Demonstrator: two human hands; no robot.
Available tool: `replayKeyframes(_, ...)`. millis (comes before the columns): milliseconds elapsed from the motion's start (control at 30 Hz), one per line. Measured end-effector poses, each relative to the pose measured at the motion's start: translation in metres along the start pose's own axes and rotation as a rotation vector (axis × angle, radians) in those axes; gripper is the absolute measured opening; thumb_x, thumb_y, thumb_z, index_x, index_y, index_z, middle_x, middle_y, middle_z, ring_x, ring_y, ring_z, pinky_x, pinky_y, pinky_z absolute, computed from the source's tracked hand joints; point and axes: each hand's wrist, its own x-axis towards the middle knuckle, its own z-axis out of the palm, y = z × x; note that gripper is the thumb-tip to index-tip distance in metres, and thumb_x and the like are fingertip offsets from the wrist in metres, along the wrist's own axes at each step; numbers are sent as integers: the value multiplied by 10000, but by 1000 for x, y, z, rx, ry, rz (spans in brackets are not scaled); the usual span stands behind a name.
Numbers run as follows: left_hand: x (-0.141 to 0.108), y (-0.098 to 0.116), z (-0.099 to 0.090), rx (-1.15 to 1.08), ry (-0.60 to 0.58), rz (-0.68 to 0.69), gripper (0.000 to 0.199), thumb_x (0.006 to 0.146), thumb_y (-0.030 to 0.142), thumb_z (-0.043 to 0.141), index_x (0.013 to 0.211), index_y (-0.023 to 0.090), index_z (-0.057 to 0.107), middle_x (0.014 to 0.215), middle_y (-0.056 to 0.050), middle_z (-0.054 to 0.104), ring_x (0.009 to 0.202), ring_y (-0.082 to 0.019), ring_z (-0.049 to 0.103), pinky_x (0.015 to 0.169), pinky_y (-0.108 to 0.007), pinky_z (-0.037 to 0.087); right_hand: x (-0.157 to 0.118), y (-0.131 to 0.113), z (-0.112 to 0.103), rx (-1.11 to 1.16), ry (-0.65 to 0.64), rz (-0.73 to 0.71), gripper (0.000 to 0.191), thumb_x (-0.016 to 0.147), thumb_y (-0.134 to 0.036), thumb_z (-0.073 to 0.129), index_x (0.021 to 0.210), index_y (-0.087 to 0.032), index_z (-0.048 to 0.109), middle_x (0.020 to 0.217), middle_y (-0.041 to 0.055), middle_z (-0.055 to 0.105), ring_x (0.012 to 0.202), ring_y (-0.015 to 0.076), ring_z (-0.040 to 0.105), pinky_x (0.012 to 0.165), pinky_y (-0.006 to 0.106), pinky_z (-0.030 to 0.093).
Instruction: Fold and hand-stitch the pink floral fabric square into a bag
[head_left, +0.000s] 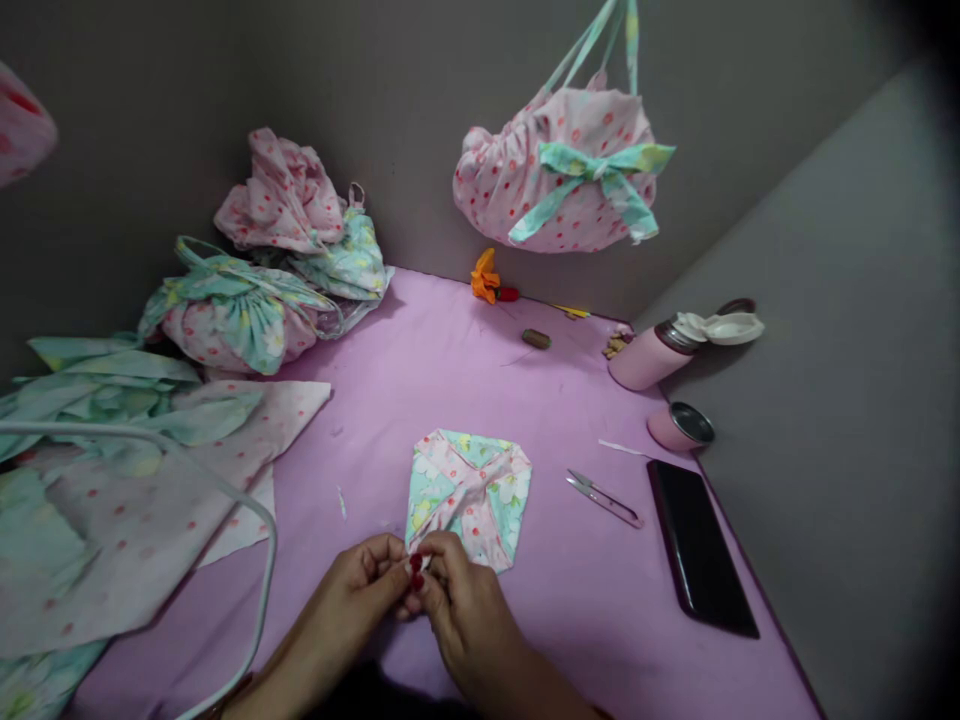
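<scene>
A folded fabric square (472,490), pink with red dots and mint floral triangles, lies flat on the table in front of me. At its near left corner, my left hand (375,575) pinches the cloth with thumb and fingers. Right beside it, my right hand (457,585) is closed at the same corner, its fingertips meeting those of the left. What lies between the fingertips is mostly hidden; a small whitish bit shows there. To the right of the square rest small thread snips (604,499) with pink handles.
A purple-covered table (420,350) holds a phone (701,545), a pink flask (652,352), its cup (680,427) and a thread spool (536,339) on the right. Fabric pieces (150,520) and gathered bags (232,310) fill the left, crossed by a white cable (259,510). A bow-tied bag (570,165) hangs behind.
</scene>
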Motion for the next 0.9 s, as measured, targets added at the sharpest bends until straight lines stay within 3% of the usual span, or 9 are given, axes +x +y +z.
replayKeyframes(167, -1, 0, 2, 46, 3, 5, 230, 676, 355, 664, 593, 166, 561, 509, 43, 571, 502, -109, 492, 536, -230, 357, 2, 1, -1, -128, 13, -61, 137, 886, -162, 347, 889, -190, 481, 667, 9, 555, 559, 125, 521, 513, 212, 391)
replayKeyframes(300, -2, 6, 5, 77, 4, -4, 243, 666, 366, 664, 582, 170, 548, 516, 38, 575, 512, -115, 499, 546, -237, 364, 1, -4, -4, -175, 159, -140, 188, 863, -138, 359, 850, -185, 541, 846, 73, 521, 737, 166, 533, 622, 263, 435)
replayKeyframes(367, -3, 7, 6, 101, 8, -13, 227, 674, 351, 658, 591, 170, 549, 526, 32, 587, 519, -117, 510, 549, -237, 366, 0, -6, -6, -68, 261, -163, 184, 870, -150, 371, 853, -191, 549, 925, 88, 500, 821, 177, 528, 688, 290, 443)
replayKeyframes(433, -3, 7, 5, 111, 12, -17, 210, 681, 340, 648, 599, 172, 553, 534, 31, 594, 522, -119, 518, 547, -236, 366, -1, -8, -5, 148, 318, -161, 174, 893, -179, 365, 848, -202, 532, 855, 65, 523, 767, 159, 545, 671, 287, 449)
replayKeyframes(533, -3, 5, 3, 120, 33, -4, 210, 692, 348, 625, 590, 180, 550, 526, 32, 591, 520, -126, 525, 539, -238, 365, 0, -6, -2, 596, 332, -44, 140, 926, -267, 349, 849, -220, 457, 667, -7, 528, 520, 104, 525, 488, 219, 415)
replayKeyframes(633, -4, 6, 1, 183, 85, 1, 208, 702, 348, 611, 594, 180, 553, 517, 23, 609, 516, -132, 531, 543, -242, 369, 3, -1, -2, 894, 431, 56, 154, 906, -359, 409, 819, -232, 396, 562, -72, 440, 371, 57, 390, 365, 152, 301)
replayKeyframes(767, -4, 8, -2, 252, 124, -2, 201, 719, 344, 597, 606, 181, 563, 534, 7, 643, 523, -137, 540, 550, -242, 375, 8, 1, -8, 961, 717, 129, 198, 860, -386, 498, 798, -228, 395, 509, -103, 313, 357, 43, 255, 345, 129, 214)
replayKeyframes(900, -3, 8, -4, 267, 138, -11, 200, 710, 350, 604, 604, 184, 571, 534, 5, 644, 519, -143, 539, 544, -243, 375, 10, 1, -12, 913, 776, 188, 232, 830, -408, 528, 786, -222, 397, 495, -105, 296, 352, 45, 244, 345, 140, 213)
